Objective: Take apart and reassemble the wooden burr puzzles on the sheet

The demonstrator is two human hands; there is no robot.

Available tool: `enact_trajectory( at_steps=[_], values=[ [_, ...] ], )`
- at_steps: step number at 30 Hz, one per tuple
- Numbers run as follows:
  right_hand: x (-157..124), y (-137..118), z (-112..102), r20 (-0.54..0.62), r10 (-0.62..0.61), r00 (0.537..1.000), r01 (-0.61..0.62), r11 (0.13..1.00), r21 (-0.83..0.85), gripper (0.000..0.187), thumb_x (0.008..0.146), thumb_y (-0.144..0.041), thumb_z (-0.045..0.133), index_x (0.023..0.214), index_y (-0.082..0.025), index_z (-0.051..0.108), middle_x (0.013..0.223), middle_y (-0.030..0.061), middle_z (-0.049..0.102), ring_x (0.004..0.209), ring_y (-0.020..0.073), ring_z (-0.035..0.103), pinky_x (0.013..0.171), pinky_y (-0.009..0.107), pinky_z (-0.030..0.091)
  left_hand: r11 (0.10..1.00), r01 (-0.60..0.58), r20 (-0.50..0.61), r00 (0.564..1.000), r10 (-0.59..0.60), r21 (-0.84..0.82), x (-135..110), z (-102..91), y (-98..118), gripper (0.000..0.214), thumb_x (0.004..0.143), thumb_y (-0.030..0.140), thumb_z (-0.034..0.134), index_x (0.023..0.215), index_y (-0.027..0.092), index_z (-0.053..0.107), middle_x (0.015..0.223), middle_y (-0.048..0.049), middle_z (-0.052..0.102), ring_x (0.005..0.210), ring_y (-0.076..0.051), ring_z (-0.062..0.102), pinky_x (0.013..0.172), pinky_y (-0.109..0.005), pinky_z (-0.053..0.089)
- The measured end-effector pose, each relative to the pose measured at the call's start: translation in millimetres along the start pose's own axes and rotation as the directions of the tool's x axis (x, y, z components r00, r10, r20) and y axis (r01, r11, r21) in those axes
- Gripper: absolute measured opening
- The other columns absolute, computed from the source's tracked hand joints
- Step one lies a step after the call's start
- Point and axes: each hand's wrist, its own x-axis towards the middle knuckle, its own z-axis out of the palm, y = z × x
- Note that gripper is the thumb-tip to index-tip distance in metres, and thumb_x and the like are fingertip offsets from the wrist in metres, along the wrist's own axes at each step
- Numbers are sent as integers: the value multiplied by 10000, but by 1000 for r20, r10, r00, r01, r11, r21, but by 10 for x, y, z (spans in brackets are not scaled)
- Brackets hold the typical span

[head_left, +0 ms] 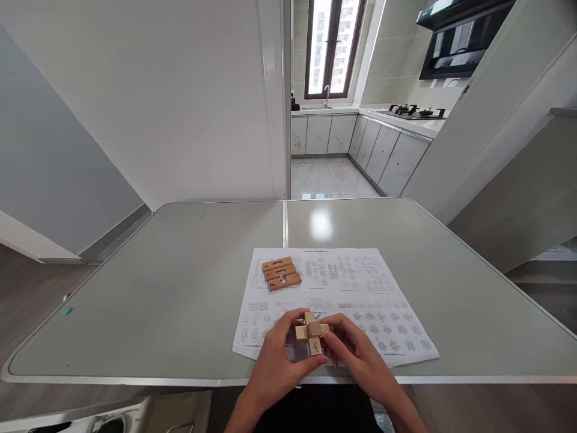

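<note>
Between my two hands is a wooden burr puzzle (314, 330), its light blocks crossing around a darker square end that faces up. My left hand (280, 355) grips it, with a finger at the far block and the thumb at the near block. From the other side my right hand (354, 349) pinches the right-hand block; some of its fingers are hidden. Beyond my left hand, several flat notched wooden pieces (282, 271) lie side by side. They rest on a printed instruction sheet (387, 282) covered in small assembly drawings, and the puzzle is held over its near edge.
The grey table (148, 288) has a metal rim and a seam down its middle. A small teal bit (67, 311) lies near its left edge. Past the far edge a doorway opens on a kitchen with a gas stove (415, 112) and a window.
</note>
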Motion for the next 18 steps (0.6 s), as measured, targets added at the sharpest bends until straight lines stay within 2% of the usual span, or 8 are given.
enact_trajectory(
  at_steps=[4, 8, 11, 15, 18],
  values=[
    [-20, 34, -2, -37, -8, 999, 7, 1000, -25, 363, 1020, -579, 592, 1137, -239, 641, 992, 49, 684, 870, 215, 659, 757, 313, 544, 1000, -10, -8, 1000, 10, 7, -8, -15, -24, 757, 849, 425, 825, 1527, 345, 498, 1434, -96, 650, 1282, -322, 641, 1116, -501, 509],
    [-32, 75, -8, -37, -31, 999, 28, 998, -61, 325, 1021, -548, 608, 1152, -252, 639, 1093, 64, 699, 1028, 252, 676, 902, 363, 559, 1000, 10, 68, 998, -9, -11, -12, -30, -29, 775, 865, 475, 799, 1553, 329, 473, 1404, -111, 659, 1264, -324, 648, 1090, -491, 524],
    [-30, 71, -6, -41, -42, 998, 39, 997, -67, 283, 1032, -503, 608, 1169, -257, 639, 1134, 74, 699, 1086, 267, 674, 962, 398, 553, 1000, 19, 81, 997, -17, -23, -15, -25, -10, 784, 864, 417, 804, 1559, 323, 453, 1387, -110, 664, 1256, -317, 651, 1089, -492, 525],
    [-25, 32, -7, -62, -72, 995, 67, 995, -69, 290, 1041, -448, 601, 1285, -292, 626, 1308, 82, 654, 1116, 259, 661, 1039, 417, 524, 996, -2, 13, 1000, 4, -94, -7, 0, 34, 695, 846, 300, 814, 1463, 314, 494, 1369, -82, 663, 1222, -274, 666, 1068, -442, 544],
    [-21, 21, -14, -85, -126, 988, 120, 990, -68, 305, 1032, -432, 616, 1311, -308, 628, 1339, 77, 618, 1093, 247, 649, 1015, 391, 535, 995, -31, 5, 999, 32, -97, 3, 13, 58, 562, 844, 253, 806, 1341, 300, 549, 1273, -49, 686, 1089, -230, 689, 978, -382, 570]
  ],
)
